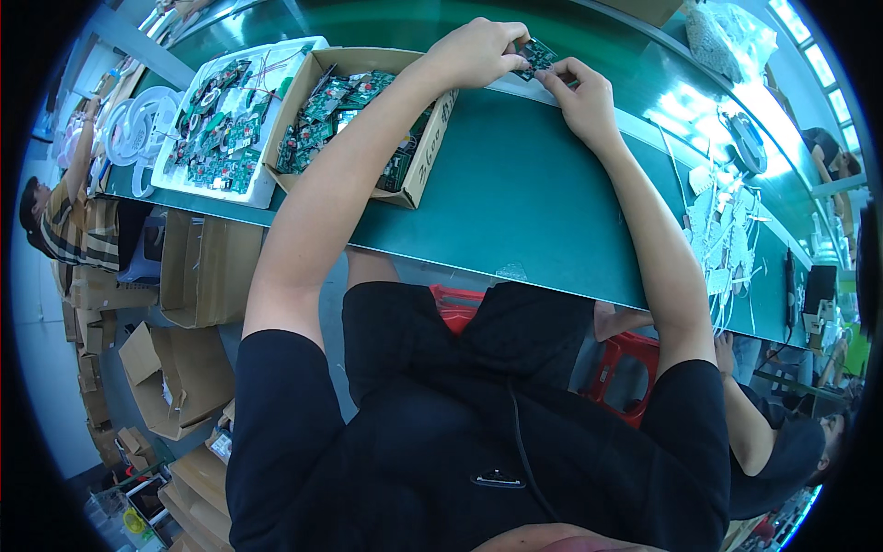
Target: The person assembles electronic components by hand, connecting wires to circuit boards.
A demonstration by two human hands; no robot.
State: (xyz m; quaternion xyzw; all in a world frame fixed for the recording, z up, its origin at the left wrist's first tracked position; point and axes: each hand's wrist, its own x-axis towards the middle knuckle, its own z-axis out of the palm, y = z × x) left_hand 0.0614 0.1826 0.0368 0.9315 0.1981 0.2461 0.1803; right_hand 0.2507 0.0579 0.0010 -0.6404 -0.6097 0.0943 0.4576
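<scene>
Both hands, left hand (474,53) and right hand (581,92), pinch 1 small green circuit board (533,55) by its edges above the far counter (515,184), just right of the cardboard box (418,175) of similar boards, likely within easy reach.

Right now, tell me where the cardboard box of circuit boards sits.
In the head view the cardboard box sits on the green table, left of centre, under the left hand's forearm, beside the white tray on its left.

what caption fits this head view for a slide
Left hand and right hand pinch a small green circuit board over a dark green workbench.
</scene>
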